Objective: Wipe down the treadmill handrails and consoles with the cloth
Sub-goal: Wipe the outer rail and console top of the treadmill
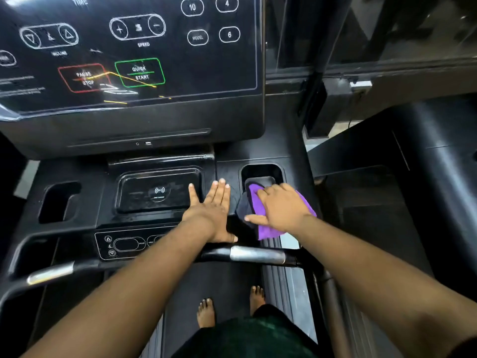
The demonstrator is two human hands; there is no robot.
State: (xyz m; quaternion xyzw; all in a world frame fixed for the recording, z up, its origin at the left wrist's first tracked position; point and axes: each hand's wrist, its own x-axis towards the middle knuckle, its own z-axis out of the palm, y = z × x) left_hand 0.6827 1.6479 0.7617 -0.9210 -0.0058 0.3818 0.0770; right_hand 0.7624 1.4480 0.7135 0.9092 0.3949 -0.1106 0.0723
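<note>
Right grip (282, 206) curled over cloth (268, 231) | left grip (213, 210) flat on console (98, 192)

On the glossy console (180, 104), "TIME" stands at the far left. "INCLINE" sits under the triangle keys (49, 36) and "SPEED" under the plus-and-minus pair (137, 27), while the rounded keys (197, 37) to the right read "10", "4", "MODEL" and "6". Nearer, a red box (84, 78) reads "PAUSE STOP" and a green box (139, 72) to its right reads "QUICK START". The charging pad (158, 193) below bears a wireless-signal sign over print too small to read, and the near control strip (134, 244) carries an up and a down triangle at its left end.
</note>
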